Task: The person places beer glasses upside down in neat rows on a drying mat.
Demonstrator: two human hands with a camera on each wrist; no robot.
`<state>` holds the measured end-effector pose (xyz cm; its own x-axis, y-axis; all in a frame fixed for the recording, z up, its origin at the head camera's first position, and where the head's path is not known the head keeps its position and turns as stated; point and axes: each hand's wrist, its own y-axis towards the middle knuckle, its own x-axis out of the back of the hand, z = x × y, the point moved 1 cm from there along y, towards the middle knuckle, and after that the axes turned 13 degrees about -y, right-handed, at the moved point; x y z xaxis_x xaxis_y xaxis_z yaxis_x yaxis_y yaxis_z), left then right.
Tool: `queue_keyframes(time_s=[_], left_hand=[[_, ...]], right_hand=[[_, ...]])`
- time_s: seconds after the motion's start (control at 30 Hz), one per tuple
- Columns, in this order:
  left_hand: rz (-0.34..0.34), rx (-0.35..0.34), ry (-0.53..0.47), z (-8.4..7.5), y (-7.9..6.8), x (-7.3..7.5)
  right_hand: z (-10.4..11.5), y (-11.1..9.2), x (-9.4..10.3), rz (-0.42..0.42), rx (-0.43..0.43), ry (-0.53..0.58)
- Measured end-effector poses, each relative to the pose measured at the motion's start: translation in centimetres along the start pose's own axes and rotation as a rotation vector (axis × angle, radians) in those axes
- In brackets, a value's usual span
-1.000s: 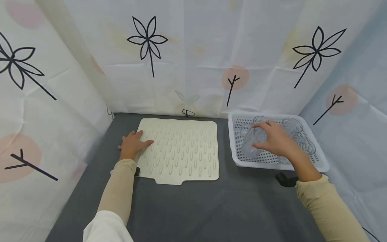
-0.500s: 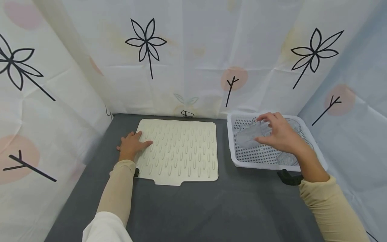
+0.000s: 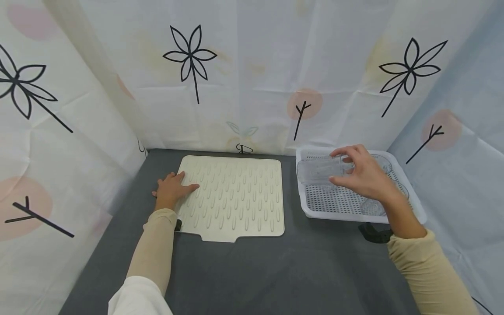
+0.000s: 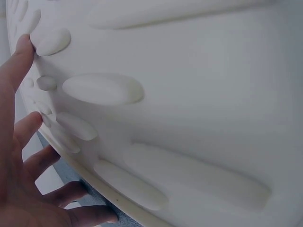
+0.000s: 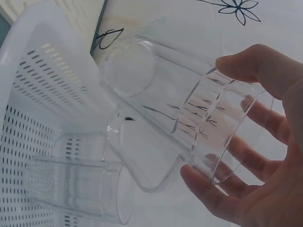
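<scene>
In the head view, my right hand (image 3: 364,175) holds a clear glass mug (image 3: 320,170) by one end, over the left part of a white plastic basket (image 3: 330,215). The mug lies on its side in the air, its far end pointing left. Its handle (image 5: 158,184) shows below the body in the right wrist view, with my thumb on one side and fingers on the other. My left hand (image 3: 172,191) rests spread on the left edge of a cream ridged mat (image 3: 236,197). Thumb and index finger touch its top; the other fingertips lie along its edge.
More clear glasses stay in the basket, among them a glass (image 5: 85,184) near the basket wall and a glass (image 3: 372,207) at the front. The dark grey table (image 3: 291,271) reaches to printed white curtains (image 3: 260,65) at the back and sides.
The mug has come up out of the basket in my right hand and tilted from near upright to lying level, its far end swinging left. My left hand stays on the mat.
</scene>
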<state>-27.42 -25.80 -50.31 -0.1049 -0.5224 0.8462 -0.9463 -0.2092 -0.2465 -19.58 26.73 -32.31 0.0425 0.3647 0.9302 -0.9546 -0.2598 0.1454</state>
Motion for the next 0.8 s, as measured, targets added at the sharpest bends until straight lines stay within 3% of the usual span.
queue_keyframes(time_s=[0.4, 0.8], left_hand=[[-0.004, 0.011, -0.005, 0.0, -0.5, -0.3], [-0.011, 0.003, -0.020, -0.1, -1.2, -0.3]], right_hand=[[0.5, 0.4, -2.0, -0.198, 0.041, 0.209], [1.0, 1.2, -4.3, -0.181, 0.050, 0.497]])
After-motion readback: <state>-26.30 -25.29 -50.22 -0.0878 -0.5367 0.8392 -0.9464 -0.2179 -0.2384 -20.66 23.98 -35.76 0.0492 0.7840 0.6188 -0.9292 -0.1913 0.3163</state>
